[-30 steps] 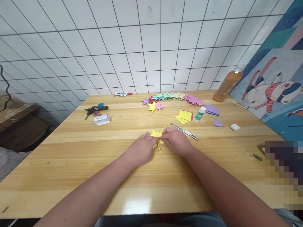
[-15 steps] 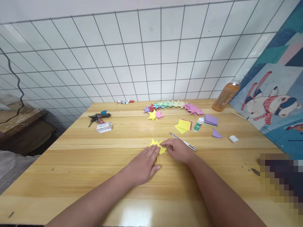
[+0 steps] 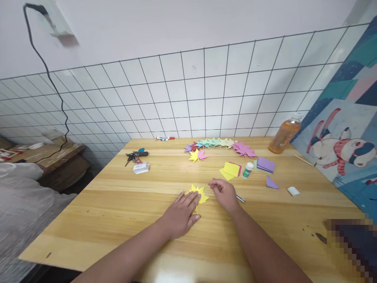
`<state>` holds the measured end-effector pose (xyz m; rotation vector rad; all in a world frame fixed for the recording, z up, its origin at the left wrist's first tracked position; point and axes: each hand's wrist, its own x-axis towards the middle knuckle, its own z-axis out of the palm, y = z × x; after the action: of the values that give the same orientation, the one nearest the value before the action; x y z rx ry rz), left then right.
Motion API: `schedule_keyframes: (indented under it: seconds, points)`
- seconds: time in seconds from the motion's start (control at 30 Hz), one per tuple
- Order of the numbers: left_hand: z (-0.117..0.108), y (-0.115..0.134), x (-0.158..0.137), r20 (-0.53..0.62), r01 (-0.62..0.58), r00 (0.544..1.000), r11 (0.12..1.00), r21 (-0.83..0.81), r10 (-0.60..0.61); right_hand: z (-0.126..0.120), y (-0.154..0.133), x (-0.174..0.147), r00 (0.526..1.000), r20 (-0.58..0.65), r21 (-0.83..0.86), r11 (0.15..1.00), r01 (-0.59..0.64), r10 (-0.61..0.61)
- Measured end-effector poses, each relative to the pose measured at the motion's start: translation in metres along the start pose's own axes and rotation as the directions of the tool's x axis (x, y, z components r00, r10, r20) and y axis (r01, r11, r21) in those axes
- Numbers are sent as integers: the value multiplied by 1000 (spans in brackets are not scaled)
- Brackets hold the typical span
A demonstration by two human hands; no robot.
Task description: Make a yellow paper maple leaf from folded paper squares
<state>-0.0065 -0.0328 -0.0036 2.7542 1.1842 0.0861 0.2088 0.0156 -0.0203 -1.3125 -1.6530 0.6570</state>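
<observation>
A yellow folded-paper maple leaf [image 3: 203,195] with a thin stem lies on the table in front of me. My left hand [image 3: 182,212] rests flat over its left part, fingers stretched out, the thumb beside the stem. To the right of the leaf and apart from it is my right hand [image 3: 225,194], fingers curled in and closed. Whatever might be between those fingers is hidden. Beneath or behind this hand lies a slim silver-and-white pen-like tool [image 3: 240,198]; its middle is covered.
Behind stand a row of coloured paper leaves [image 3: 216,143], yellow paper sheets [image 3: 231,169], a glue stick [image 3: 247,170] and purple paper squares [image 3: 266,165]. A purple folded piece [image 3: 271,182] and white eraser-like block [image 3: 293,191] lie right. Keys [image 3: 134,157], a small white box [image 3: 141,168] left; bottle [image 3: 285,133] back right.
My right hand has come off the leaf's right edge and moved right, over the pen-like tool. My left hand stays on the leaf. The view has tilted up.
</observation>
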Motion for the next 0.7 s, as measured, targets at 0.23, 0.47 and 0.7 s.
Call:
schedule_keyframes:
  seconds: [0.23,0.47,0.7]
  points:
    - [4,4,1,-8,48,999,998,-38,-49,-7,-22,-6,993,-113,-118,993,24,-37]
    - [8,13,6,-65,123,990,992,-4,-123,-3,-26,-10,996,-32,-173,982,77,-84]
    - [12,15,5,3,149,989,986,-69,-149,-11,-48,-19,990,129,-340,935,98,-57]
